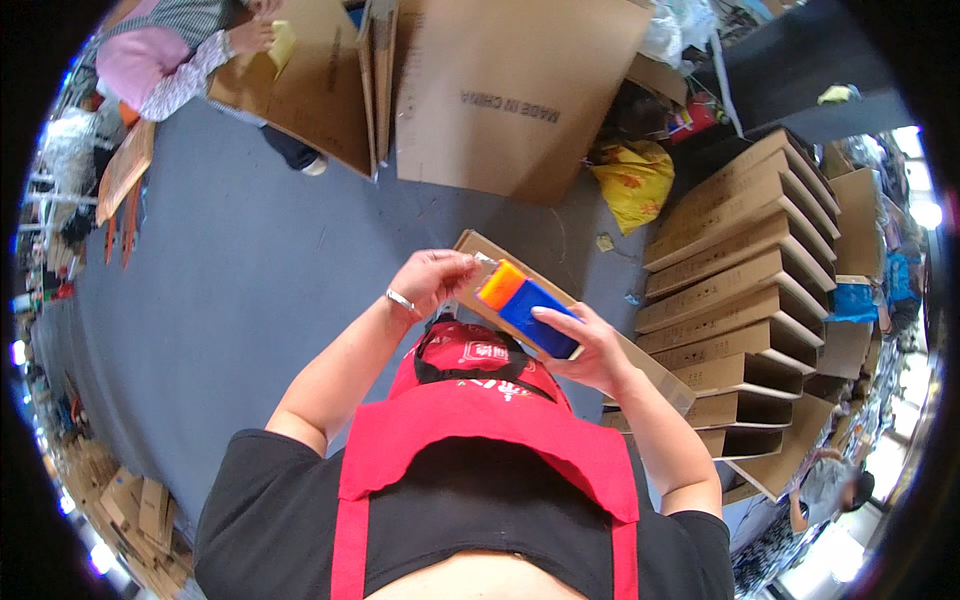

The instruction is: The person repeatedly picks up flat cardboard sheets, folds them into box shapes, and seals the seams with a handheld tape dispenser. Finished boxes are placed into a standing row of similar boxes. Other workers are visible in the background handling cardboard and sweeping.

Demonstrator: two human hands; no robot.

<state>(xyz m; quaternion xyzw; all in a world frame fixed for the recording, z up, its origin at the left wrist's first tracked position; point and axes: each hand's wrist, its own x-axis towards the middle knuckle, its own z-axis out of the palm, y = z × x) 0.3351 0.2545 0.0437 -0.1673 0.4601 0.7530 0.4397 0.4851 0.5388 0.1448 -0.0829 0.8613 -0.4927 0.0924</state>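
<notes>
A blue and orange tape dispenser (533, 312) is gripped in my right hand (597, 352), the thumb lying across its blue body. Its orange end points toward my left hand (432, 280), whose fingers are pinched together beside it. A small shiny, clear strip that looks like the tape's end shows at those fingertips. Beneath the dispenser and both hands lies a long, narrow cardboard box (655, 374), slanting from upper left to lower right in front of my red apron. My arms and the dispenser hide part of the box.
Several open cardboard boxes (720, 290) stand in a row at the right. Large cardboard sheets (510, 90) lean at the far side, near a yellow bag (635, 185). A co-worker (165, 50) handles cardboard at the upper left. More cardboard (135, 510) is piled lower left.
</notes>
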